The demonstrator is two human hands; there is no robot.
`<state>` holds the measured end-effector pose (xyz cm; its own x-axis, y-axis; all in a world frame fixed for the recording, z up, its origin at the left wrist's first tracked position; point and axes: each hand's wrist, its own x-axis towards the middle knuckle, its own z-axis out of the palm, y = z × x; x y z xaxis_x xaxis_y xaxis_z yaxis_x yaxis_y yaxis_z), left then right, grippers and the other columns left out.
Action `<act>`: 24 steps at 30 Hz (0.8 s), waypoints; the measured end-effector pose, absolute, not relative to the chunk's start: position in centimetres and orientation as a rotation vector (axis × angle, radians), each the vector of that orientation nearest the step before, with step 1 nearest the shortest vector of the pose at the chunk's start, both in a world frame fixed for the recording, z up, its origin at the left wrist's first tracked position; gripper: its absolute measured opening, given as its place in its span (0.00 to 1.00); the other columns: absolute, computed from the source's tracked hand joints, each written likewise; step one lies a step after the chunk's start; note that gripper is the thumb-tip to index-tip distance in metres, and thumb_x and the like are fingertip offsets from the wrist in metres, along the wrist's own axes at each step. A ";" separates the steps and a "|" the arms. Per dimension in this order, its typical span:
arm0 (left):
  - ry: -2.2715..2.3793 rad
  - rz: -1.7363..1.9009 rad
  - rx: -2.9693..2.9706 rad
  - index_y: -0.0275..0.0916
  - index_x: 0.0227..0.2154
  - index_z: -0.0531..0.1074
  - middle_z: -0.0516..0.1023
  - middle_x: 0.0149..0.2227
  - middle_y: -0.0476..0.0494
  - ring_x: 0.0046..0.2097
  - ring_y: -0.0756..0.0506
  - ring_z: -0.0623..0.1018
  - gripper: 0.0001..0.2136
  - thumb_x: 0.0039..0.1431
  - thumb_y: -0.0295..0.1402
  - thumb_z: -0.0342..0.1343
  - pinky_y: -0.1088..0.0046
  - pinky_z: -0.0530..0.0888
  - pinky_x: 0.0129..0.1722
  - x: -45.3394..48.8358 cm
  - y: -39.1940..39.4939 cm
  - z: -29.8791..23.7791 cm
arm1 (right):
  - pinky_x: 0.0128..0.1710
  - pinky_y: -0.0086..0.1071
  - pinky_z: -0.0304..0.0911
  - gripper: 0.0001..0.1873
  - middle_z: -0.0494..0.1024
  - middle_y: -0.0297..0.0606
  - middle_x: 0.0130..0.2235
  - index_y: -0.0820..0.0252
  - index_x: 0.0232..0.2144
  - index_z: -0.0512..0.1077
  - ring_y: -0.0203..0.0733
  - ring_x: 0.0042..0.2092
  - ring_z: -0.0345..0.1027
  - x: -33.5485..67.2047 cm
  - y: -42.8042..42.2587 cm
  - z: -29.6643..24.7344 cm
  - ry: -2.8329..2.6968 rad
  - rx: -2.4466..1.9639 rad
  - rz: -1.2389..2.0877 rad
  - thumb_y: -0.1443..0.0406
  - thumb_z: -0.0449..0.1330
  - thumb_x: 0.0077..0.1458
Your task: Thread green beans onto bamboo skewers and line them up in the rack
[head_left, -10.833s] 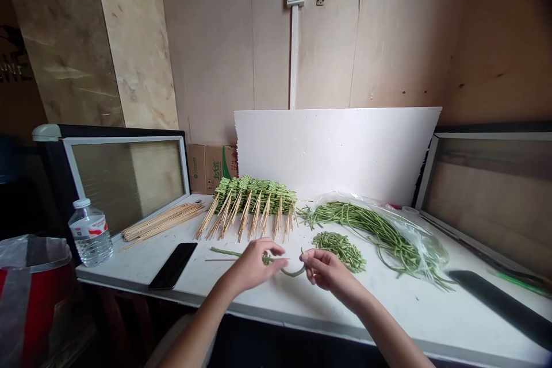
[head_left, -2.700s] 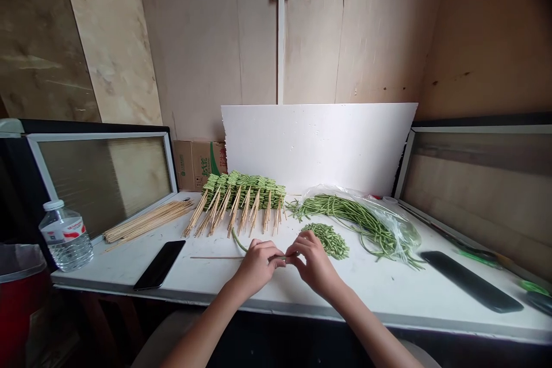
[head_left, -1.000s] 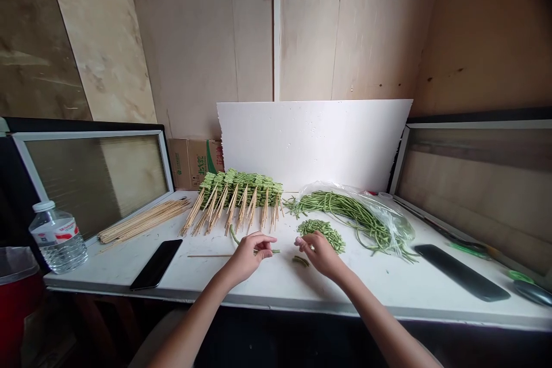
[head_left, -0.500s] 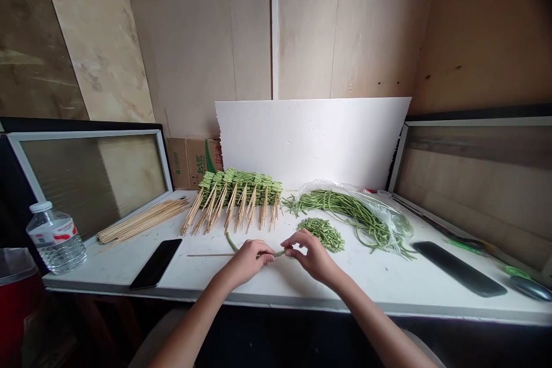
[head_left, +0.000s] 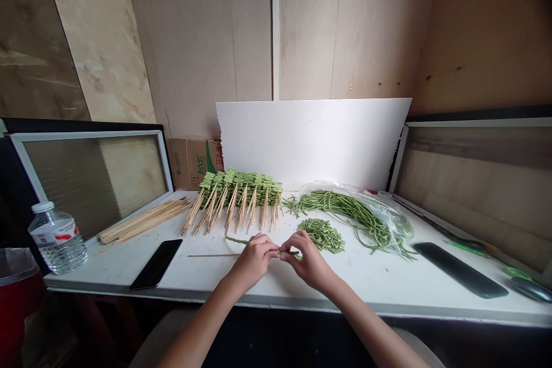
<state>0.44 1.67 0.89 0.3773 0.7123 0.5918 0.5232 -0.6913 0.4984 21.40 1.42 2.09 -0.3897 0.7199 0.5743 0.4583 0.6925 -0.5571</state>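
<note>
Both hands meet over the white table (head_left: 267, 290) near its front edge. My left hand (head_left: 253, 257) pinches a long green bean (head_left: 235, 239) together with a thin bamboo skewer (head_left: 211, 255) that points left. My right hand (head_left: 307, 259) is closed on the bean's other end, fingertips almost touching the left hand. A small heap of cut bean pieces (head_left: 321, 234) lies just behind my right hand. Finished bean skewers (head_left: 239, 198) are stacked further back.
Loose long beans (head_left: 353, 213) lie on a plastic bag at the right. Bare skewers (head_left: 142, 221), a black phone (head_left: 156, 263) and a water bottle (head_left: 55, 237) are at the left. A dark knife (head_left: 461, 276) lies at the right. A white foam board (head_left: 310, 141) leans behind.
A second ago my hands were apart, with a short bean piece lying on the table by the right hand. They have come together again on the bean and skewer.
</note>
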 end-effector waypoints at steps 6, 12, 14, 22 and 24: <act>1.080 1.156 2.416 0.41 0.35 0.82 0.81 0.36 0.44 0.43 0.43 0.76 0.12 0.64 0.21 0.55 0.66 0.72 0.47 0.8 1.3 1.0 | 0.47 0.43 0.61 0.12 0.79 0.38 0.33 0.55 0.32 0.78 0.51 0.45 0.64 21.0 1.1 1.8 -2.028 -0.923 0.374 0.77 0.61 0.56; 0.977 1.092 2.327 0.40 0.28 0.83 0.79 0.31 0.44 0.39 0.45 0.76 0.17 0.58 0.15 0.51 0.70 0.72 0.42 0.3 1.4 1.0 | 0.49 0.41 0.63 0.11 0.78 0.39 0.35 0.54 0.30 0.79 0.50 0.47 0.67 20.9 1.2 1.4 -1.936 -0.933 0.659 0.75 0.62 0.54; 0.944 1.092 2.265 0.40 0.30 0.84 0.80 0.31 0.44 0.39 0.45 0.77 0.18 0.57 0.15 0.51 0.72 0.73 0.40 0.2 1.5 0.9 | 0.50 0.42 0.63 0.06 0.78 0.39 0.35 0.55 0.30 0.80 0.50 0.46 0.68 21.0 1.4 1.3 -1.930 -0.900 0.730 0.70 0.64 0.56; 0.905 1.106 2.228 0.39 0.30 0.84 0.81 0.31 0.44 0.36 0.46 0.79 0.18 0.55 0.15 0.51 0.72 0.75 0.40 -0.7 1.6 2.2 | 0.51 0.44 0.63 0.08 0.77 0.40 0.37 0.55 0.29 0.79 0.50 0.46 0.69 23.6 2.7 3.0 -1.931 -0.893 0.693 0.60 0.67 0.58; 0.979 1.147 2.194 0.38 0.29 0.83 0.81 0.31 0.43 0.36 0.46 0.79 0.15 0.58 0.18 0.53 0.71 0.75 0.40 -1.9 1.8 3.0 | 0.50 0.46 0.64 0.11 0.78 0.42 0.39 0.56 0.28 0.79 0.52 0.47 0.69 25.5 3.5 3.8 -1.843 -0.969 0.596 0.56 0.66 0.58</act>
